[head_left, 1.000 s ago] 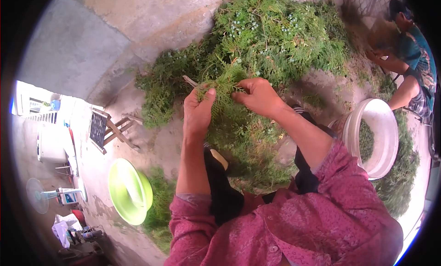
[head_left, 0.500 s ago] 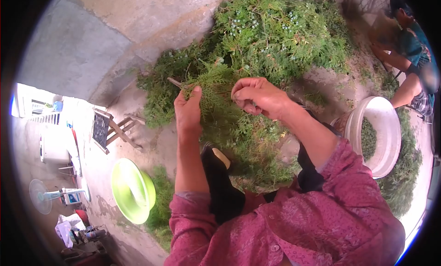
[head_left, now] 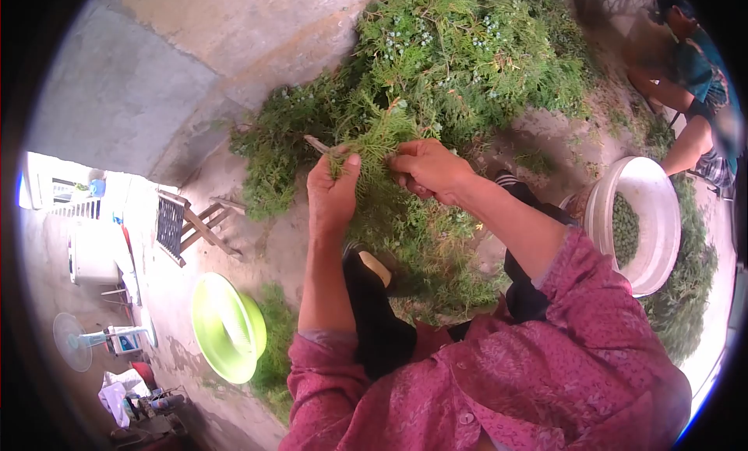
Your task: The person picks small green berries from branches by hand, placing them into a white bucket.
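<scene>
A leafy arborvitae branch (head_left: 379,135) with a bare woody end is pinched between the thumb and fingers of my left hand (head_left: 333,188). My right hand (head_left: 436,170) is closed at the right side of the same branch, its fingertips against the green sprays. Its curled lower fingers hide whatever lies in the palm. Beyond both hands rises a large heap of arborvitae cuttings (head_left: 475,69) dotted with pale blue-green cones. To the right, a white bucket (head_left: 658,225) stands tilted with many small green cones (head_left: 626,229) inside.
At the left are a lime-green basin (head_left: 259,326), a wooden folding stool (head_left: 195,225) and a fan (head_left: 74,342). Another person (head_left: 693,85) sits at the upper right. More cuttings (head_left: 686,295) lie behind the bucket, and loose greenery covers the ground between my feet.
My right hand has moved left from beside the branch and now touches its foliage. My left hand has shifted slightly right with the branch, bringing the two hands closer together.
</scene>
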